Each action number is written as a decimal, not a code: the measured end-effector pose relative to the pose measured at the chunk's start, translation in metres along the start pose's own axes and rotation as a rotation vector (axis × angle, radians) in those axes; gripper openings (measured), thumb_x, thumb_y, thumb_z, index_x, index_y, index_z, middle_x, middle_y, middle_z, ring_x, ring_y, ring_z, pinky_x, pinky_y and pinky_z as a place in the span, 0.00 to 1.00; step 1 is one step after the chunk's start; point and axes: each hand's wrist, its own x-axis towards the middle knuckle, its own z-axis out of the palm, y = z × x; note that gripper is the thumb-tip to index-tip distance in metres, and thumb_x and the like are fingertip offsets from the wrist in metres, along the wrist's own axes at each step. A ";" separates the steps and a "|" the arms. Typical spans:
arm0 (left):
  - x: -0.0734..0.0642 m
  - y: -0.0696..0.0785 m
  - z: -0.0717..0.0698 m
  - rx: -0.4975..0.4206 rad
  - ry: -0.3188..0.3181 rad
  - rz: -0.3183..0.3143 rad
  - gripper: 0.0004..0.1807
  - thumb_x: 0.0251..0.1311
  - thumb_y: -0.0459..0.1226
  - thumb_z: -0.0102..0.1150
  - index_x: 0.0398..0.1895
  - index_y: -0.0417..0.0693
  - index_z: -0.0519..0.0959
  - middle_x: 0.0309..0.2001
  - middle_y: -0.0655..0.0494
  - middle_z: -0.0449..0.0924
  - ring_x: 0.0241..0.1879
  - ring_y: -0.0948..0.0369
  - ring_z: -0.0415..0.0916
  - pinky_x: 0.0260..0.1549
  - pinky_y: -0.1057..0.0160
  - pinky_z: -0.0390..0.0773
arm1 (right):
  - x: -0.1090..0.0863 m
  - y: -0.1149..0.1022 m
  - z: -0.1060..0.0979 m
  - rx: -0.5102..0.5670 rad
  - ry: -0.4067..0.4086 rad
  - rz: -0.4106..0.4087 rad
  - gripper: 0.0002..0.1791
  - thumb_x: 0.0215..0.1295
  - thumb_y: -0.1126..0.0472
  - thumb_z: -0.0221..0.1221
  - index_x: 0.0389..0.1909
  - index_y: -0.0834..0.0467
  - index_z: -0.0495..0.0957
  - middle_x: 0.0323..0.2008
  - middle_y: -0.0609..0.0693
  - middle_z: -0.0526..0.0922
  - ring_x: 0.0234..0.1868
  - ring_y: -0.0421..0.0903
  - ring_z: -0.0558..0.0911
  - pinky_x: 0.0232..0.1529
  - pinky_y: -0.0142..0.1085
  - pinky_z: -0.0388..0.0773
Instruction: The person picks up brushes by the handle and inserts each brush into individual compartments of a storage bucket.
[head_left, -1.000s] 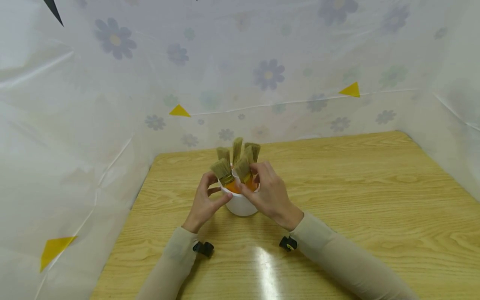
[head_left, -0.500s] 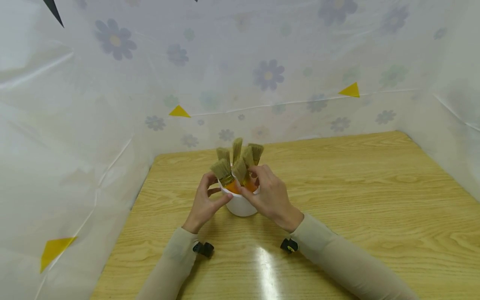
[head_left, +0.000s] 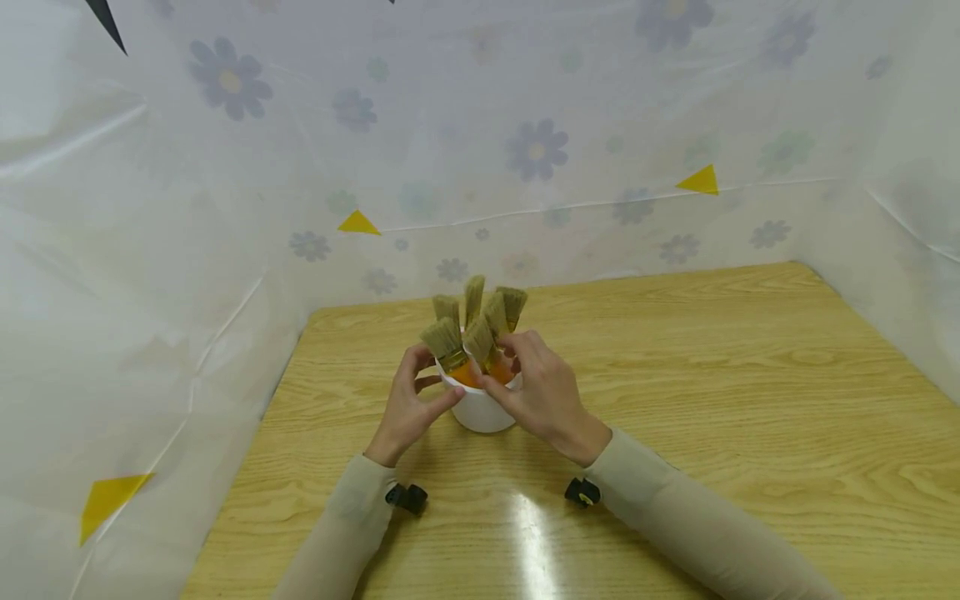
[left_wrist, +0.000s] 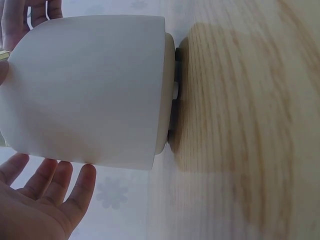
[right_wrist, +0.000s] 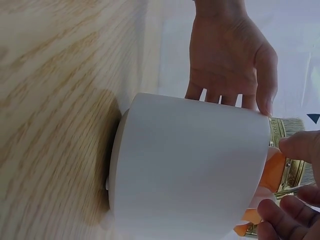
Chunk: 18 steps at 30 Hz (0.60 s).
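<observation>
A white round pot [head_left: 484,413] stands upright on the table, holding several paintbrushes with bristles up. Their handles are orange, the bristles pale tan. My left hand [head_left: 405,413] holds the pot at its left side, thumb at the front rim and fingers [left_wrist: 82,182] along the wall. Above the rim on the right, my right hand [head_left: 547,396] pinches a paintbrush [head_left: 478,337] near its metal band; the fingertips are partly hidden. Another paintbrush [head_left: 442,337] leans left beside it. In the right wrist view, the right thumb [right_wrist: 296,145] lies near the metal bands and orange handles.
The wood-grain table [head_left: 712,400] extends right and front. Behind it hangs a flowered plastic sheet [head_left: 480,167], with another sheet [head_left: 150,333] close on the left. Yellow tape pieces [head_left: 699,180] mark the sheets. A small black device [head_left: 407,498] sits at each wrist.
The front paintbrush in my right hand has shifted slightly left, and a rear paintbrush has tipped a little right. My left hand and the pot have stayed put.
</observation>
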 end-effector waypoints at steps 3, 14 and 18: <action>-0.001 0.014 0.000 -0.001 -0.006 0.010 0.36 0.56 0.30 0.65 0.66 0.43 0.61 0.60 0.45 0.66 0.60 0.46 0.64 0.54 0.41 0.71 | -0.001 0.000 -0.001 0.003 -0.002 0.001 0.26 0.52 0.54 0.71 0.47 0.61 0.74 0.34 0.53 0.75 0.28 0.45 0.78 0.25 0.32 0.76; -0.003 0.033 -0.001 -0.006 -0.006 -0.006 0.35 0.55 0.29 0.65 0.66 0.40 0.61 0.60 0.43 0.66 0.59 0.45 0.65 0.55 0.40 0.70 | -0.006 0.003 -0.007 -0.014 -0.018 0.030 0.24 0.53 0.52 0.70 0.46 0.62 0.75 0.35 0.53 0.76 0.29 0.42 0.75 0.24 0.30 0.74; -0.004 0.031 -0.002 -0.008 -0.005 -0.011 0.36 0.54 0.29 0.65 0.66 0.41 0.61 0.60 0.45 0.67 0.59 0.46 0.65 0.55 0.40 0.70 | -0.007 0.005 -0.010 -0.026 -0.015 0.031 0.24 0.52 0.52 0.71 0.45 0.62 0.75 0.35 0.52 0.76 0.28 0.41 0.75 0.24 0.30 0.74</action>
